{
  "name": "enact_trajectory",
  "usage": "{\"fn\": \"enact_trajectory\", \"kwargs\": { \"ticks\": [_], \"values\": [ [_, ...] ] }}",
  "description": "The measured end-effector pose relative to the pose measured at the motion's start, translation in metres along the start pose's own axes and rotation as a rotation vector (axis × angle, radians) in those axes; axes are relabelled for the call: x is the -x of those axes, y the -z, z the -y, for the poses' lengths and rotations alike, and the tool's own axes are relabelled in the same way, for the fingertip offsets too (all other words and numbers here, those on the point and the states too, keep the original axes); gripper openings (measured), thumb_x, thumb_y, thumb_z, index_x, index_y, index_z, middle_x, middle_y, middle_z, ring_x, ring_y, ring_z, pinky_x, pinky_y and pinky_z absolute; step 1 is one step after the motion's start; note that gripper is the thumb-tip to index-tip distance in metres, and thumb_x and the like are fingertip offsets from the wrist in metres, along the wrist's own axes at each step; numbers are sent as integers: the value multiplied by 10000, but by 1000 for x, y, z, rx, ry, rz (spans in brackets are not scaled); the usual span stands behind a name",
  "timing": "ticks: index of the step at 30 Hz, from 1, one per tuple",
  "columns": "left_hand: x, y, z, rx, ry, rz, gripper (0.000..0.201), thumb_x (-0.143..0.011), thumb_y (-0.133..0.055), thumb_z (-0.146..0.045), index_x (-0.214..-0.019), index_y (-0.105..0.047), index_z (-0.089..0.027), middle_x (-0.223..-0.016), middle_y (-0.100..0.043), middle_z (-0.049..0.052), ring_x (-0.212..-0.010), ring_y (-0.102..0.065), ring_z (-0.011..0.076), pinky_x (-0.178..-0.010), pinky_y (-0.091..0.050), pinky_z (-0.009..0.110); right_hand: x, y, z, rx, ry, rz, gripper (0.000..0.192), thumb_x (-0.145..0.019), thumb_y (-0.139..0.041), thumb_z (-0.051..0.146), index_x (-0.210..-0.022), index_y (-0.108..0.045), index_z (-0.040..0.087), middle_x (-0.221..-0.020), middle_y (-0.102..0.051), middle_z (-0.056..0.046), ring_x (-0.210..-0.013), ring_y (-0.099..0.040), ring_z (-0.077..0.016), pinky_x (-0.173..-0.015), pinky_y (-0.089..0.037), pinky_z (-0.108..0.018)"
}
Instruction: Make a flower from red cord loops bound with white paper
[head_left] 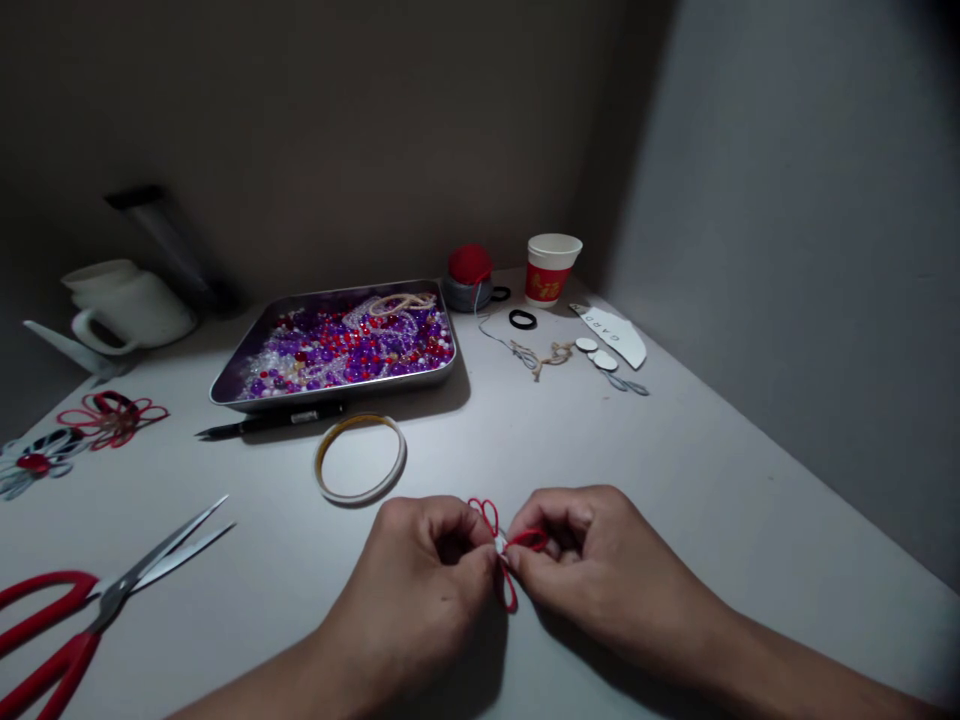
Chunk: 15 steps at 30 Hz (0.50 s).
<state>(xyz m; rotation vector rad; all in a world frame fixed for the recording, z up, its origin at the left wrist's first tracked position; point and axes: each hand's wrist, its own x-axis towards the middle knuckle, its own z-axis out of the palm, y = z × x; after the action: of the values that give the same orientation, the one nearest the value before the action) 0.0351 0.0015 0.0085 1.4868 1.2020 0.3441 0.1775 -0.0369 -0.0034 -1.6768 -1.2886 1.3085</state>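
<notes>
A small looped red yarn flower (509, 590) with a whitish middle is pinched between my two hands, just above the table at the front. My left hand (431, 580) is closed on its left side, thumb and forefinger at the whitish centre. On the other side my right hand (592, 555) is closed too, its fingertips gripping the red loops close to that centre. Loops stick out above and below the fingertips. What the centre is made of is partly hidden by the fingers. A roll of tape (360, 498) lies beyond my left hand.
Red-handled scissors (116, 600) lie partly open at left, near two yarn flowers (112, 420). Behind stand a metal tray (337, 393) of beads, a pen (270, 423), a white pitcher (135, 305), yarn balls (470, 275) and a paper cup (553, 270). A wall (787, 250) borders the right.
</notes>
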Motion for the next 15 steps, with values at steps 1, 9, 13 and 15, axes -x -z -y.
{"fn": "enact_trajectory", "kwargs": {
  "ticks": [1, 9, 13, 15],
  "values": [
    [0, 0, 0, 0, -2, 3, 163, -657, -521, -151, -517, -600, -126, -490, -567, 14, -479, -436, 98, -441, -302, 195, 0, 0, 0, 5, 1, -1, 90, -633, -549, 125, -563, -603, 145, -462, -479, 45, -433, -381, -63, -393, -290, -171],
    [2, -1, 7, -60, -44, 5, 176, -693, -525, -193, -548, -607, -135, -515, -571, 17, -504, -457, 114, -456, -318, 209, 0, 1, 1, 94, 15, 43, 105, -630, -523, 139, -592, -621, 139, -466, -470, 39, -443, -364, -71, -392, -264, -180],
    [2, -3, 10, -103, -88, -8, 173, -706, -518, -186, -569, -615, -143, -522, -568, 8, -501, -452, 110, -455, -316, 207, -1, 2, 2, 139, 9, 19, 111, -634, -542, 149, -553, -616, 135, -452, -437, 46, -434, -336, -65, -384, -246, -181],
    [2, -3, 10, -113, -106, -14, 172, -715, -513, -189, -581, -612, -145, -542, -586, 16, -512, -466, 116, -466, -325, 212, -2, 3, 3, 133, 5, 23, 119, -639, -542, 146, -547, -616, 134, -446, -434, 49, -426, -328, -61, -378, -243, -178]
  ]
}}
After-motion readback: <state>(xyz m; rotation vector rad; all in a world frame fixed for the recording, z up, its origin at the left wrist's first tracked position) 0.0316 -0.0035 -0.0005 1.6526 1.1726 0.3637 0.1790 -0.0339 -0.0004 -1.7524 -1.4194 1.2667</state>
